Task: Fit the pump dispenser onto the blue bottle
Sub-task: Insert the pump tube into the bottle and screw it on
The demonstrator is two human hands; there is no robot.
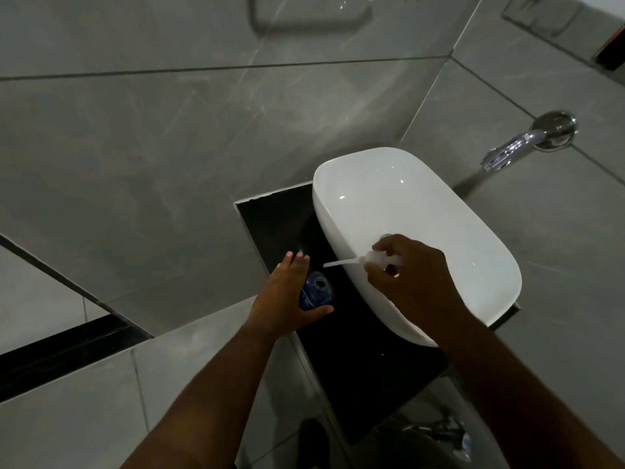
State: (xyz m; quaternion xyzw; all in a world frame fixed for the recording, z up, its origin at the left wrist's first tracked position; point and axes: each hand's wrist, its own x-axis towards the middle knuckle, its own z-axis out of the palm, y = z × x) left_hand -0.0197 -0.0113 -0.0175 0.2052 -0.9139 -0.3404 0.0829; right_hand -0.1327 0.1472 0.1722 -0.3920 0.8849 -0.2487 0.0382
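The blue bottle (pixel 317 292) stands upright on the black counter (pixel 358 360), left of the basin, its open neck facing up. My left hand (pixel 287 296) cups the bottle from the left, thumb at its near side, fingers stretched past its far side. My right hand (pixel 406 275) is over the basin's near rim and holds the white pump dispenser (pixel 375 258). The dispenser's thin dip tube (pixel 341 263) points left toward the bottle, its tip a short way right of and above the neck.
A white oval basin (pixel 406 211) sits on the counter. A chrome wall tap (pixel 521 143) juts out at the upper right. Grey tiled walls surround the counter. Pipework shows below the counter's near end.
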